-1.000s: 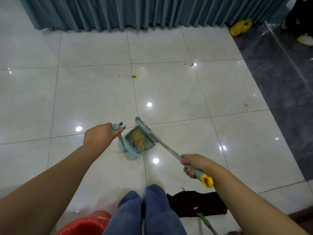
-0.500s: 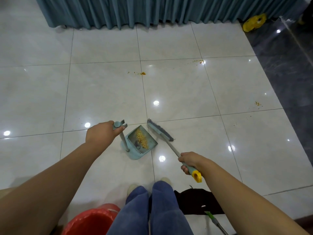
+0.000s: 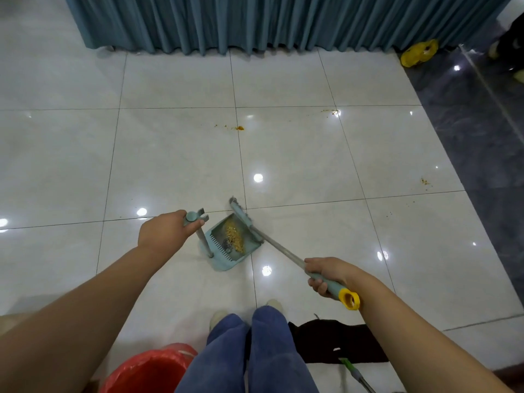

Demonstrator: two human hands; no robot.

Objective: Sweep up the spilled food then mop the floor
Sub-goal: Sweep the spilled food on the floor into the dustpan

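My left hand [image 3: 164, 232] grips the top of the upright handle of a teal dustpan [image 3: 226, 258] standing on the white tile floor. Yellow crumbs [image 3: 234, 236] lie in a heap inside the pan. My right hand [image 3: 326, 275] grips the broom's [image 3: 276, 246] teal grip near its yellow end cap. The broom head [image 3: 241, 215] rests against the pan's open far-right edge. Small orange spills remain on the floor: one [image 3: 239, 128] straight ahead, one [image 3: 333, 112] farther right, one [image 3: 424, 181] near the dark floor strip.
A teal curtain [image 3: 255, 21] hangs along the far side. A red bucket [image 3: 147, 367] stands by my left leg. A black mop cloth [image 3: 334, 344] with a green-handled mop [image 3: 353, 371] lies behind my right foot. A yellow object [image 3: 418, 52] lies at far right.
The broom head swung out to the right of the pan, then came back against the pan's open edge. My left hand and the dustpan stayed put.
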